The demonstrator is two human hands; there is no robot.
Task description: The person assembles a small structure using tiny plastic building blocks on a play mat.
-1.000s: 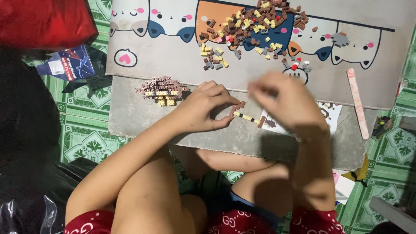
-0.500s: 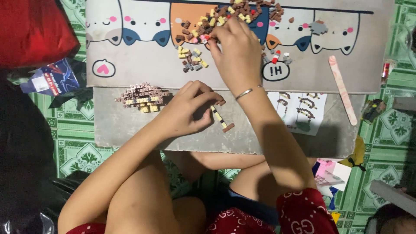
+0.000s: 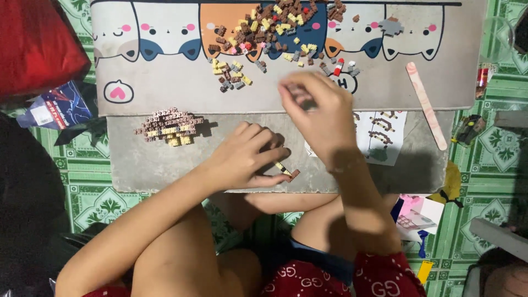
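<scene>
Resting on the grey board (image 3: 165, 165), a small strip of joined bricks (image 3: 287, 171), yellow with a brown end, sits pinched between thumb and fingertips of the left hand (image 3: 245, 159) near the board's front edge; that hand has kept its place and its grip through the last second; the right hand (image 3: 319, 113) is what has changed; half a second ago it was stretched out to the pile of loose bricks (image 3: 269, 33) on the cat-patterned mat (image 3: 165, 82), and now it has drawn back toward the strip, blurred with motion, fingers curled together above the board; it probably carries a fresh piece for the strip, but the blur hides whether anything is held; the two hands are near each other, not touching; farther left on the board lies a larger brown and yellow brick model (image 3: 169, 125), untouched; a printed instruction sheet (image 3: 382, 137) shows partly under the right wrist; a pale wooden stick (image 3: 426, 104) lies at the right end of the mat.
</scene>
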